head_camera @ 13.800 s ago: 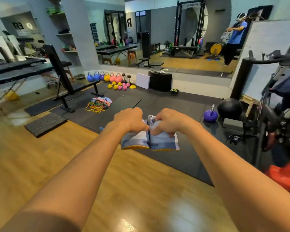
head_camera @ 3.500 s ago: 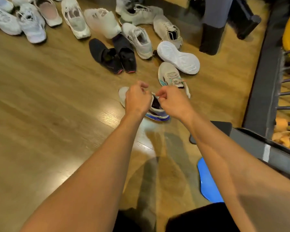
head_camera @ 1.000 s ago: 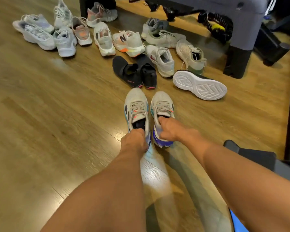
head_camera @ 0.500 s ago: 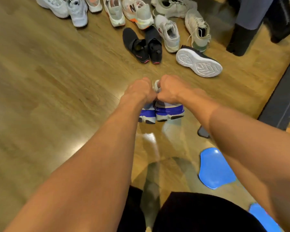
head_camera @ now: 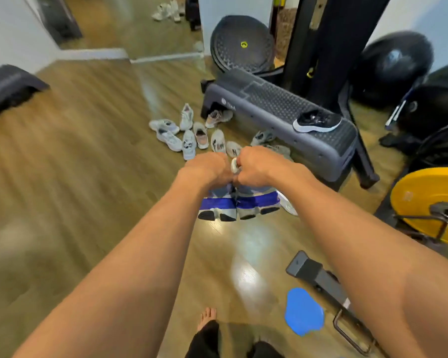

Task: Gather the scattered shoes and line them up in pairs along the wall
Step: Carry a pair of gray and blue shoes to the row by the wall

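Note:
A pair of grey sneakers with blue soles hangs in the air, heels towards me. My left hand (head_camera: pixel 208 169) grips the left sneaker (head_camera: pixel 217 205) and my right hand (head_camera: pixel 255 165) grips the right sneaker (head_camera: pixel 258 204), side by side above the wood floor. Beyond them several light sneakers (head_camera: pixel 189 136) lie scattered on the floor beside a grey step platform (head_camera: pixel 277 117). One black sneaker (head_camera: pixel 317 121) sits on top of that platform. A white upturned sole (head_camera: pixel 287 204) shows just right of the held pair.
A black rack post (head_camera: pixel 329 47) and a round balance board (head_camera: pixel 242 43) stand behind the platform. A yellow weight plate (head_camera: pixel 427 210) is at the right, a blue pad (head_camera: pixel 304 311) and a black bracket (head_camera: pixel 321 280) near my bare foot (head_camera: pixel 207 317). A mirror (head_camera: pixel 130 21) lines the far wall.
Both hands have lifted the blue-soled pair higher off the floor. My view has risen from looking straight down, so the platform, rack and mirror wall now show.

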The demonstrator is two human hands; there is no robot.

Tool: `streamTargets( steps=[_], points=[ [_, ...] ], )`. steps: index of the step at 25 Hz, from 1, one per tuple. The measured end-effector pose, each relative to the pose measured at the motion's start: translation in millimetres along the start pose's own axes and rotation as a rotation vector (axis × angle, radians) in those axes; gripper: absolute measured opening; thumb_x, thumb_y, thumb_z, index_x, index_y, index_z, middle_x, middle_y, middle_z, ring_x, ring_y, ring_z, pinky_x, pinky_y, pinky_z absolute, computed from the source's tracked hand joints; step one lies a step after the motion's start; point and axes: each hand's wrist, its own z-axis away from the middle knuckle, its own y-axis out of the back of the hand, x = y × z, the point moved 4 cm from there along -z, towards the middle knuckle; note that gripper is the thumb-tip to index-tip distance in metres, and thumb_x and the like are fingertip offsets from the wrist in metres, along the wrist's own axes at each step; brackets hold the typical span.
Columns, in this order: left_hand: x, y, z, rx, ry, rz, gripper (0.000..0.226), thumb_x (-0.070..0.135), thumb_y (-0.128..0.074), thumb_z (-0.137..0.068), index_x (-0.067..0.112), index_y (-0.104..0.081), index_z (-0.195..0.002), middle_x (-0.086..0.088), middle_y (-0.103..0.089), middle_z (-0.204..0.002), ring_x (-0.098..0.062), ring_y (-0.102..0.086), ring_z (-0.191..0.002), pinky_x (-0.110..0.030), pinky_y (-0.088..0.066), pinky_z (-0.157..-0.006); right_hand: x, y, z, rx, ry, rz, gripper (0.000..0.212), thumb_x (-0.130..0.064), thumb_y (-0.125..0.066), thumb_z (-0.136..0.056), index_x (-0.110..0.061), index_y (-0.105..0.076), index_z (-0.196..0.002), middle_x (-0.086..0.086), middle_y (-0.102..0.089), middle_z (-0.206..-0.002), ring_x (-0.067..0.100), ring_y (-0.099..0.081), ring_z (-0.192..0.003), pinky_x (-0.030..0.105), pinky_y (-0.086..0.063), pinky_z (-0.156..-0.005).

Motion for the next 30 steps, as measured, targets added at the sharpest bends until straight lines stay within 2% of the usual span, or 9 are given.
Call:
streamTargets(
  steps=[4, 7, 9, 14, 17, 21, 24, 27, 30],
  points=[
    [19, 65, 74, 0.158, 0.049, 0.075, 0.025, 0.028, -0.051, -0.091, 0.006, -0.055, -0.100, -0.009, -0.051, -0.073, -0.025, -0.049, -0.056, -0.034, -0.048, -0.062, -34, 73, 38, 0.098, 0.150, 0.103, 0.022, -0.031, -0.061, -0.081, -0.011, -0.055, -0.077, 0.006, -0.053, -0.073, 0.028, -0.053, -0.073, 0.035, -0.042, -0.059],
    [21, 103, 145, 0.195, 0.129, 0.203, 0.029, 0.026, -0.060, -0.086, -0.002, -0.055, -0.079, -0.017, -0.065, -0.066, -0.027, -0.063, -0.054, -0.038, -0.057, -0.059, -70, 112, 76, 0.150, 0.324, 0.112, 0.028, -0.030, -0.061, -0.081, -0.001, -0.063, -0.081, 0.012, -0.058, -0.068, 0.035, -0.057, -0.072, 0.034, -0.040, -0.058],
    [10, 121, 198, 0.219, 0.209, 0.297, 0.026, 0.020, -0.067, -0.080, -0.006, -0.062, -0.078, -0.023, -0.067, -0.059, -0.032, -0.068, -0.050, -0.046, -0.059, -0.053, -106, 129, 106, 0.139, 0.462, 0.116, 0.031, -0.031, -0.062, -0.080, 0.000, -0.068, -0.081, 0.020, -0.063, -0.073, 0.038, -0.059, -0.074, 0.031, -0.035, -0.054],
    [-40, 138, 337, 0.407, 0.473, 0.298, 0.022, 0.020, -0.073, -0.076, 0.001, -0.061, -0.077, -0.016, -0.068, -0.062, -0.028, -0.067, -0.046, -0.035, -0.055, -0.042, -224, 137, 182, 0.004, 0.725, 0.094, 0.023, -0.032, -0.069, -0.074, -0.009, -0.071, -0.073, 0.007, -0.062, -0.064, 0.021, -0.053, -0.061, 0.028, -0.038, -0.050],
    [-78, 123, 428, 0.474, 0.648, 0.329, 0.026, 0.025, -0.074, -0.075, 0.004, -0.058, -0.074, -0.015, -0.065, -0.063, -0.027, -0.065, -0.041, -0.029, -0.051, -0.039, -304, 116, 232, -0.040, 0.878, 0.103, 0.026, -0.034, -0.070, -0.073, -0.008, -0.072, -0.077, 0.010, -0.068, -0.074, 0.018, -0.055, -0.062, 0.028, -0.042, -0.052],
    [-125, 73, 547, 0.478, 0.838, 0.389, 0.028, 0.028, -0.074, -0.075, 0.005, -0.059, -0.080, -0.016, -0.066, -0.072, -0.026, -0.066, -0.044, -0.030, -0.055, -0.043, -398, 56, 301, -0.110, 1.062, 0.106, 0.024, -0.037, -0.071, -0.074, -0.014, -0.071, -0.073, 0.003, -0.068, -0.070, 0.017, -0.059, -0.064, 0.031, -0.045, -0.050],
    [-154, 12, 646, 0.520, 0.970, 0.467, 0.023, 0.028, -0.072, -0.079, 0.009, -0.059, -0.084, -0.014, -0.064, -0.075, -0.026, -0.068, -0.047, -0.030, -0.056, -0.044, -469, -4, 374, -0.170, 1.197, 0.161, 0.025, -0.042, -0.072, -0.073, -0.017, -0.071, -0.075, 0.001, -0.070, -0.074, 0.018, -0.063, -0.074, 0.035, -0.052, -0.060],
    [-177, -48, 746, 0.621, 1.084, 0.461, 0.017, 0.027, -0.067, -0.084, 0.014, -0.055, -0.083, -0.011, -0.062, -0.077, -0.026, -0.067, -0.054, -0.037, -0.059, -0.050, -536, -64, 455, -0.229, 1.304, 0.207, 0.021, -0.042, -0.072, -0.073, -0.024, -0.064, -0.066, -0.004, -0.065, -0.069, 0.012, -0.058, -0.068, 0.028, -0.044, -0.050],
    [-193, -100, 844, 0.731, 1.197, 0.324, 0.022, 0.028, -0.063, -0.085, 0.011, -0.054, -0.075, -0.009, -0.060, -0.070, -0.017, -0.054, -0.049, -0.031, -0.053, -0.050, -593, -118, 535, -0.258, 1.416, 0.224, 0.019, -0.040, -0.072, -0.072, -0.022, -0.067, -0.067, -0.002, -0.067, -0.071, 0.013, -0.059, -0.068, 0.026, -0.043, -0.050]
  ],
)
